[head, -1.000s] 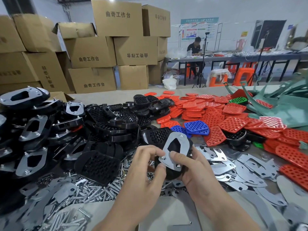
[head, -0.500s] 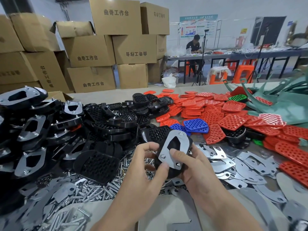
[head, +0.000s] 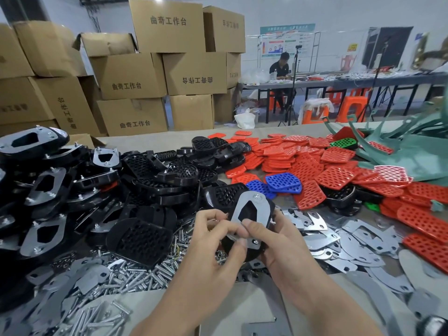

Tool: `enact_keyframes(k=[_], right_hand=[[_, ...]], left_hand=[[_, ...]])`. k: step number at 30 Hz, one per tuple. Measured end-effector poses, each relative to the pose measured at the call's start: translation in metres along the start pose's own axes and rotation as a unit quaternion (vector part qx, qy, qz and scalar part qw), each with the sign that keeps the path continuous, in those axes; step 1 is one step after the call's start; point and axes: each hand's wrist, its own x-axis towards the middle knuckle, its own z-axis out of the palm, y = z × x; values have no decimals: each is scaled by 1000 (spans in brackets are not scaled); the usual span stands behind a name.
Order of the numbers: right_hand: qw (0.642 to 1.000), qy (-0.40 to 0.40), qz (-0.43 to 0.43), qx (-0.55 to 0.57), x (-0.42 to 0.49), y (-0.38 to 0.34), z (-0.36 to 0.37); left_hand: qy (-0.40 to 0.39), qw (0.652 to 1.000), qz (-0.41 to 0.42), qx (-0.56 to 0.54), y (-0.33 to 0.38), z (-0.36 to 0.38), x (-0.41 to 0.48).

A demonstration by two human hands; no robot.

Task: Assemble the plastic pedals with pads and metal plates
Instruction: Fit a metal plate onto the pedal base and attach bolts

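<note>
Pedal (head: 252, 254), one, black, capped by one metal plate (head: 263, 209), is held in two hands above the bolt heap (head: 145, 275).
The right hand (head: 283, 246) grips the Pedal from below, with its thumb pressed on the metal plate. The left hand (head: 211, 248) has its fingers curled, thumb and forefinger pinching the plate's near-left corner. Two blue pads (head: 283, 181) lie just beyond, beside red pads (head: 337, 177) too many to count.

Black pedals (head: 155, 180) — red perforated pads (head: 310, 173), two blue pads (head: 283, 181).
</note>
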Motion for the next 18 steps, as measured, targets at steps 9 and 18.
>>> enact_keyframes(k=[9, 18], right_hand=[[1000, 3, -3, -2, -3, -3, 3], [1000, 4, -5, 8, -1, 0, 2]], left_hand=[[17, 1000, -1, 8, -1, 2, 1], [18, 1000, -1, 7, -3, 2, 1]])
